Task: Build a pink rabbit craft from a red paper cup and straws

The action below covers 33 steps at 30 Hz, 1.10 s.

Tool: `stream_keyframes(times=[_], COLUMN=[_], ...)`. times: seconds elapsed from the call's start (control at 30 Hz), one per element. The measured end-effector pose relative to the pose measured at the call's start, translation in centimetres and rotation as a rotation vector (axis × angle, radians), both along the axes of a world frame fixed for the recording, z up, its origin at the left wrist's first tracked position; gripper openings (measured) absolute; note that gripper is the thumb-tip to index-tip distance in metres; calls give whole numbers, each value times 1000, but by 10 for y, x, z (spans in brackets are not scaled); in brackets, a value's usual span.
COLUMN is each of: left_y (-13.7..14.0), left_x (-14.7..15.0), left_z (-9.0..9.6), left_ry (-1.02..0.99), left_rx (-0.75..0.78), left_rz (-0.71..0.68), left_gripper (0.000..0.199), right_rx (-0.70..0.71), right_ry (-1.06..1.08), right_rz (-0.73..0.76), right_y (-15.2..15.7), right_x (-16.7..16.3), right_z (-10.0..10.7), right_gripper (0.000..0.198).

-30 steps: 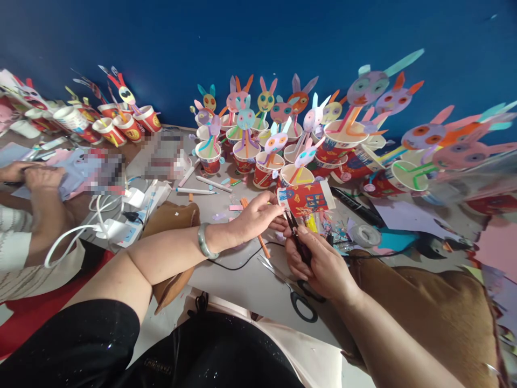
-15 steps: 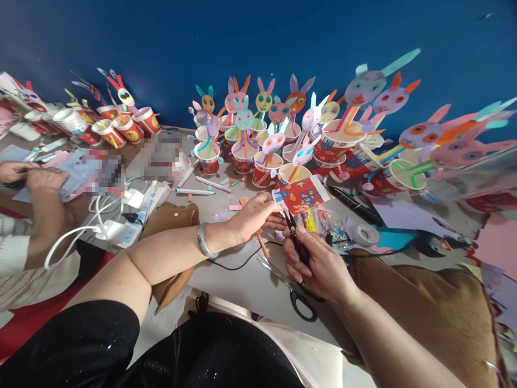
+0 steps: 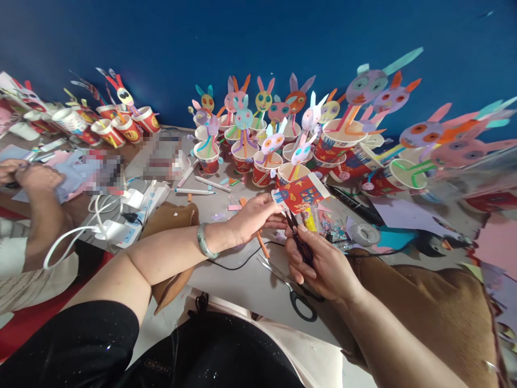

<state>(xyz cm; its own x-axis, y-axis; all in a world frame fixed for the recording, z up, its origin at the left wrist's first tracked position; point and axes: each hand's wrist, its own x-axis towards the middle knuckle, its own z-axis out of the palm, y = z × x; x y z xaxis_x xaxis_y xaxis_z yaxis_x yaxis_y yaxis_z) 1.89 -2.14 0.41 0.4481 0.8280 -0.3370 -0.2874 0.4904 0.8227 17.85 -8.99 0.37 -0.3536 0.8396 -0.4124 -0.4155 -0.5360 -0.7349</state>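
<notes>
My left hand (image 3: pixel 257 219) pinches the lower left corner of a red printed piece of paper cup (image 3: pixel 302 194), held up above the table. Dark-handled scissors (image 3: pixel 302 248) are in my right hand (image 3: pixel 323 264), fingers wrapped round them. Their blades point up at the piece's lower edge, close to my left fingertips; whether they cut into it I cannot tell. A second pair of scissors (image 3: pixel 304 310) with a black handle lies on the table under my right hand. An orange strip (image 3: pixel 262 247) lies beneath my left hand.
Paper cups (image 3: pixel 208 160) with rabbit-faced paper figures crowd the back of the table. Markers (image 3: pixel 196 191), a tape roll (image 3: pixel 365 234), paper scraps and a black cable lie around. Left stands a power strip (image 3: pixel 151 207) with chargers, beyond it a co-worker's hands (image 3: pixel 40 178).
My right hand and the scissors have shifted very slightly to the right. The red cup piece has tilted a little. The co-worker's hands at the left have moved slightly.
</notes>
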Motion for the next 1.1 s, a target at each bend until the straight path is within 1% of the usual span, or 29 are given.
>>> stream_keyframes(times=[0.13,0.27,0.43,0.7,0.87,1.1], left_y=[0,-1,0,1,1,1], left_x=[1,0,-1,-1,-1,-1], left_z=[2,2,3,13,11,12], left_ry=[15,4,-6,-15,-33,-14], left_rx=[-8,-6,-67,-144,-138,-123], left_rz=[-3,-21,-9,-16,-28,-20], left_gripper=[7,9,7,18,15,16], right_rx=[39,62,69,69,52,30], right_ry=[-34,-45,-44,-44,-16,-4], right_rz=[-44,-58,-65,-74,-68,-64], right_y=[-1,-2,-3,-3,-4,-5], right_x=[-3,-4,-4,-6,-5,-5], right_z=[-3,-6,-5,-5,-4,-3], right_gripper=[32,34,34,33,33,35])
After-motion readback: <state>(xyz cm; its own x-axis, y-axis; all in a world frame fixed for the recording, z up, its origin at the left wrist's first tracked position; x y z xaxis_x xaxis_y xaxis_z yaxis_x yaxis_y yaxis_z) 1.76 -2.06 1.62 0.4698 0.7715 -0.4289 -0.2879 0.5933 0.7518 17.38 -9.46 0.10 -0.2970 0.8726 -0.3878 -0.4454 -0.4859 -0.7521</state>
